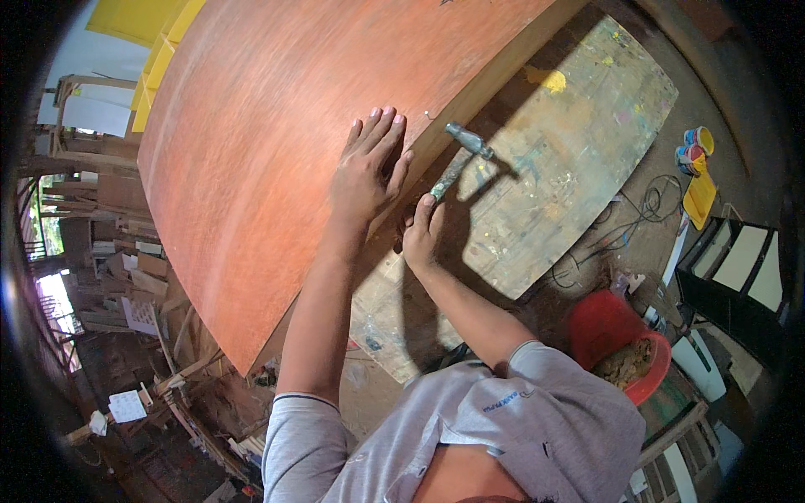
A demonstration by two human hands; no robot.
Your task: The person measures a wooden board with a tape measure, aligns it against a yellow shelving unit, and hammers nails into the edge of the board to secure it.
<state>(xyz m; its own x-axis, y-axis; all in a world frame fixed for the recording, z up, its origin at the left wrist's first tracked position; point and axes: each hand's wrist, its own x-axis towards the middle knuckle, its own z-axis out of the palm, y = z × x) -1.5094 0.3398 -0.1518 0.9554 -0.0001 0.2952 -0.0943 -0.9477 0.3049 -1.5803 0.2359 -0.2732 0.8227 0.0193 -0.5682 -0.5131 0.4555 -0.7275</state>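
Note:
My left hand (362,176) lies flat on a large reddish-orange wooden panel (268,184), its fingers stretched out near the panel's right edge. In my right hand (422,235) is a hammer (448,178), gripped by its worn, paint-specked handle. The hammer's metal head is up beside the panel's edge, over the paint-stained board. A small nail (427,114) sticks up from the panel near that edge, apart from the hammer head. The lower fingers of my right hand are partly hidden.
A paint-stained board (579,142) lies to the right, below the panel. Beyond it are paint cans (691,159), a yellow tray (699,199), a tangled cable (650,205) and a red bucket (597,323). Wood scraps (151,267) pile up at left.

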